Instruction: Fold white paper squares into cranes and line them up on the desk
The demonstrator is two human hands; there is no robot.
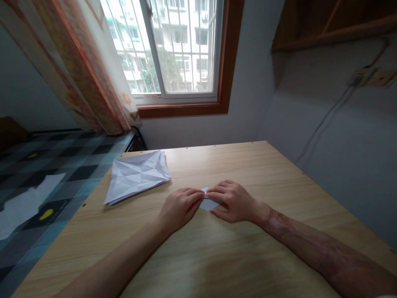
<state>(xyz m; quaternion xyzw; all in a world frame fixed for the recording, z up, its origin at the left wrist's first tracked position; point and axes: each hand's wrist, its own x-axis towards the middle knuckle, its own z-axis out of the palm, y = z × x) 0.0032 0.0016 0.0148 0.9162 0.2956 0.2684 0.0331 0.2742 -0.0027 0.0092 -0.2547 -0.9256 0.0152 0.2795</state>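
On the table (248, 256), wood-grained and pale, near its middle: one small paper (207, 204), white, folded, lying between two bare hands and partly covered by them.

Left hand (182, 207): fingers bent and together, tips closed on the paper's upper left edge; forearm running in from the lower left.

Right hand (234, 202): grasping the same paper, fingertips on its upper edge close to the left hand's tips, thumb lower, at its right side; forearm running in from the lower right, skin marked with darker, uneven patches.

Sheets (138, 176): a white stack, the top one creased in a radiating pattern; laid at the table's far left corner, well apart from the paper.

Left of the table: checked cloth (96, 159), dark and blue-grey with yellow motifs; on it a white leaf (23, 207), irregular in outline.

Beyond: window (186, 74), brown-framed, barred, a pale building and greenery outside; curtain (83, 70), orange and cream, floral, hanging at its left.

Upper right: shelf (338, 35), brown, on the wall (251, 91); below it a socket (383, 77), with a cord (324, 120) trailing down behind the table's right side.
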